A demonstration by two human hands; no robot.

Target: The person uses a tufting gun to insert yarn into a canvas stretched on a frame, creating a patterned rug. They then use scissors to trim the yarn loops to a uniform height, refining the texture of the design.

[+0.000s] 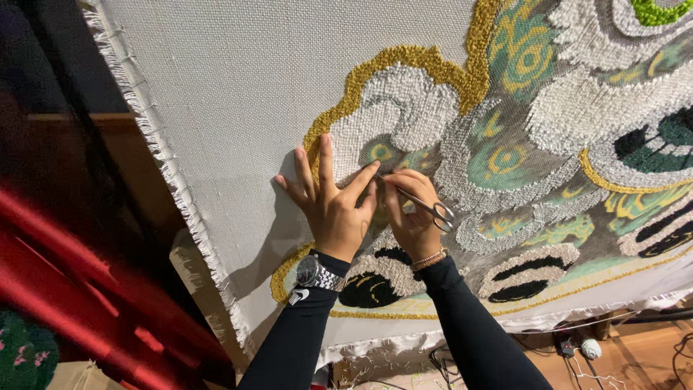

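— Two hands are on the cloth in the head view. What does the left hand point(333, 204) do?

— It lies flat on the tufted rug point(462, 144), with its fingers point(324, 160) spread wide. The fingertips touch the edge of the yellow border point(393, 58) and the white pile just above them. On its wrist there is a silver watch point(316, 273).

— And the right hand point(411, 213)?

— It is just beside the left one, touching it. Its fingers point(404, 180) are pressed together and pinch small metal scissors point(422, 204). The tips point up-left toward the left forefinger, and the round handles stick out to the right of the knuckles. If the blades are open, I cannot tell. A thin gold bracelet point(429, 258) sits on this wrist.

— What is around the fingers?

— To the left, bare grey backing cloth point(238, 87) with a frayed edge. To the right, green, white and black pile shapes. Below the wrists, black pile patches, and much lower a wooden floor point(635, 361) with cables.
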